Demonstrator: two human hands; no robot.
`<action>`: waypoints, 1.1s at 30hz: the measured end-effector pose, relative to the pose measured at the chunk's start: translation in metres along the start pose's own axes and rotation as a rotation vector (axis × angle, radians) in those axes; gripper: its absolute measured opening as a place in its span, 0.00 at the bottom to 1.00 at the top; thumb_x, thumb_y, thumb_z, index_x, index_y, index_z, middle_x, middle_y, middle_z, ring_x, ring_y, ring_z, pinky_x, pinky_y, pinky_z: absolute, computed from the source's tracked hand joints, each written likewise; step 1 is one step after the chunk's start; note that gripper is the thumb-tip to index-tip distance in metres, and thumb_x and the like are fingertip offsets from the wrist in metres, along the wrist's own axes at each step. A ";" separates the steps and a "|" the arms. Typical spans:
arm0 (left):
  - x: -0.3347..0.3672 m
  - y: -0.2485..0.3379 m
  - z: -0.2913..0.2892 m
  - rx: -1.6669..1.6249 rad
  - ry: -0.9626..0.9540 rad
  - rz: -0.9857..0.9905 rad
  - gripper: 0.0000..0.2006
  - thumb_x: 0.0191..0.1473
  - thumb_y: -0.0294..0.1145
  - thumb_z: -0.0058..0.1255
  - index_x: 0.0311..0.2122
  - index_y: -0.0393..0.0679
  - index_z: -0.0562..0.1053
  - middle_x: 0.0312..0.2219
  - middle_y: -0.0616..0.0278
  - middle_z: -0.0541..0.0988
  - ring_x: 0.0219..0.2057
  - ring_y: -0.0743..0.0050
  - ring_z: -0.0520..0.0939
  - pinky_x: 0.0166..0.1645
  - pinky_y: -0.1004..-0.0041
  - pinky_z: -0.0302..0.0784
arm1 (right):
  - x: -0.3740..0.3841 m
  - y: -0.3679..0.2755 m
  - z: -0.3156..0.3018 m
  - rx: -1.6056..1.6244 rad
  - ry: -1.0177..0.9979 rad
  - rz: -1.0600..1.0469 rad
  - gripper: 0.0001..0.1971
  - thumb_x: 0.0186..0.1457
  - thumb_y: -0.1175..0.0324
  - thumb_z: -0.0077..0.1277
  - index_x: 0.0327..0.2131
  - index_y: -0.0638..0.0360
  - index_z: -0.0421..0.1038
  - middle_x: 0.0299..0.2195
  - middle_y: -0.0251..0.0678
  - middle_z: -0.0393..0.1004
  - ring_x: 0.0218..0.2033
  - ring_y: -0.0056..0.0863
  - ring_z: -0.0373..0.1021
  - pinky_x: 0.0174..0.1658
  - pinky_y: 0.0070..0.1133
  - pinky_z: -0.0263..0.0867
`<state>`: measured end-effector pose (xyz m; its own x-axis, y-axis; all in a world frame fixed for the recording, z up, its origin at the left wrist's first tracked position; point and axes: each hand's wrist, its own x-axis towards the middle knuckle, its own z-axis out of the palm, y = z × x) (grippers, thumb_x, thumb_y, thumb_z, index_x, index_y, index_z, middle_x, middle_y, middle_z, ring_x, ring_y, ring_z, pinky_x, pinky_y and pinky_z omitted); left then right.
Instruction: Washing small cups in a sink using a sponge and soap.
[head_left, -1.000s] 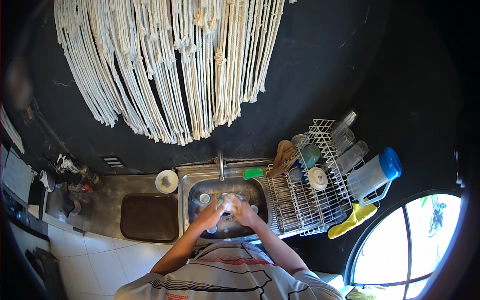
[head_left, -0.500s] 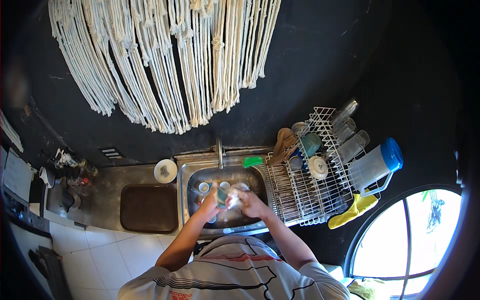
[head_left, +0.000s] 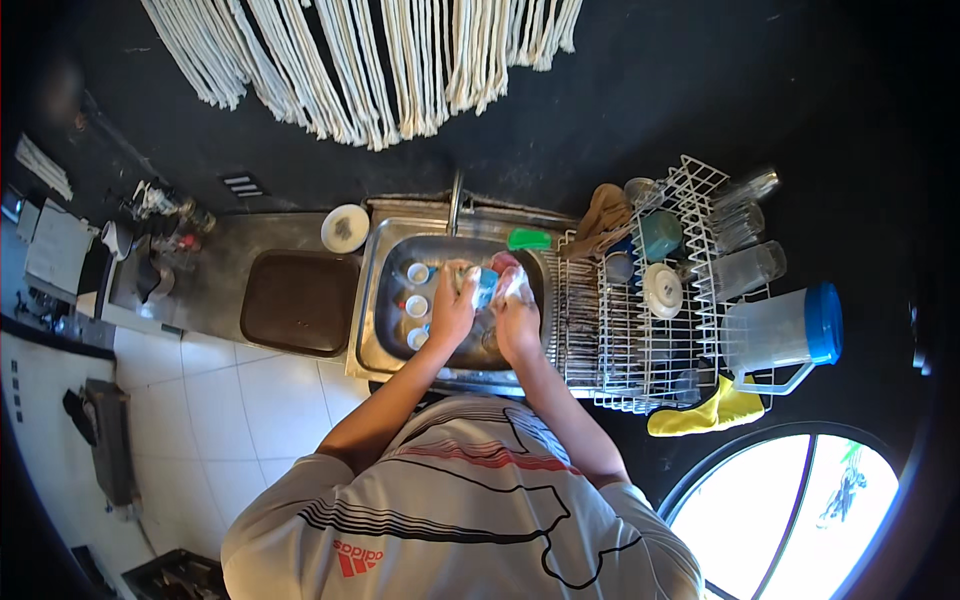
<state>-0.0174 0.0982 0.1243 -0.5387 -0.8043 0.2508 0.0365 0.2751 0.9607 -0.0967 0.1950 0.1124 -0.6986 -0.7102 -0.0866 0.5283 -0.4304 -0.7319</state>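
Head view: over the steel sink (head_left: 372, 300), left hand (head_left: 452, 312) grips a small pale-blue cup (head_left: 484, 285) while right hand (head_left: 517, 318) is closed around something soapy against it. Wet suds could let the cup slip onto the small cups (head_left: 416, 305) below and chip them.

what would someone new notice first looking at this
Probably the two hands over the steel sink at centre: the left hand and right hand close around a small glass between them. Right of the sink, a white wire dish rack holds cups and glasses, with a clear jug with a blue lid at its far end. Above, a fringe of pale cords hangs against the dark wall.
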 end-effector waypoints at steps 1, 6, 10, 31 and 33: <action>-0.006 0.009 0.002 -0.030 -0.020 -0.088 0.13 0.60 0.35 0.45 0.45 0.38 0.66 0.37 0.50 0.72 0.40 0.58 0.74 0.49 0.66 0.68 | -0.007 -0.008 0.010 0.067 0.100 0.068 0.15 0.60 0.76 0.37 0.50 0.59 0.64 0.38 0.27 0.67 0.36 0.16 0.64 0.39 0.15 0.60; -0.023 0.013 0.021 0.063 0.079 -0.053 0.15 0.61 0.37 0.44 0.46 0.36 0.64 0.39 0.46 0.71 0.43 0.53 0.73 0.50 0.63 0.67 | -0.013 -0.015 0.001 0.118 0.033 0.182 0.16 0.62 0.73 0.40 0.53 0.54 0.63 0.39 0.24 0.66 0.37 0.15 0.62 0.42 0.18 0.60; -0.023 0.004 0.027 0.164 0.037 -0.051 0.17 0.63 0.40 0.42 0.48 0.36 0.63 0.39 0.44 0.72 0.42 0.45 0.74 0.49 0.60 0.67 | -0.014 -0.014 -0.006 0.002 0.043 0.222 0.21 0.60 0.73 0.46 0.56 0.50 0.58 0.41 0.24 0.63 0.42 0.15 0.63 0.45 0.19 0.61; 0.000 0.041 0.018 0.427 -0.680 0.051 0.17 0.53 0.34 0.57 0.44 0.34 0.74 0.41 0.49 0.79 0.43 0.59 0.78 0.49 0.69 0.70 | -0.007 -0.067 -0.050 -0.676 -0.380 0.045 0.47 0.41 0.80 0.63 0.64 0.59 0.48 0.57 0.37 0.62 0.61 0.27 0.56 0.65 0.25 0.49; -0.001 0.042 0.018 0.306 -0.622 -0.177 0.18 0.52 0.34 0.58 0.45 0.34 0.74 0.39 0.45 0.78 0.40 0.52 0.80 0.45 0.65 0.73 | -0.002 -0.063 -0.045 -0.749 -0.379 -0.191 0.44 0.43 0.79 0.62 0.64 0.58 0.50 0.50 0.36 0.68 0.50 0.27 0.68 0.54 0.23 0.64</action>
<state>-0.0304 0.1196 0.1625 -0.8981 -0.4265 -0.1076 -0.2845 0.3766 0.8816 -0.1501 0.2486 0.1280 -0.4643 -0.8587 0.2172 -0.1327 -0.1750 -0.9756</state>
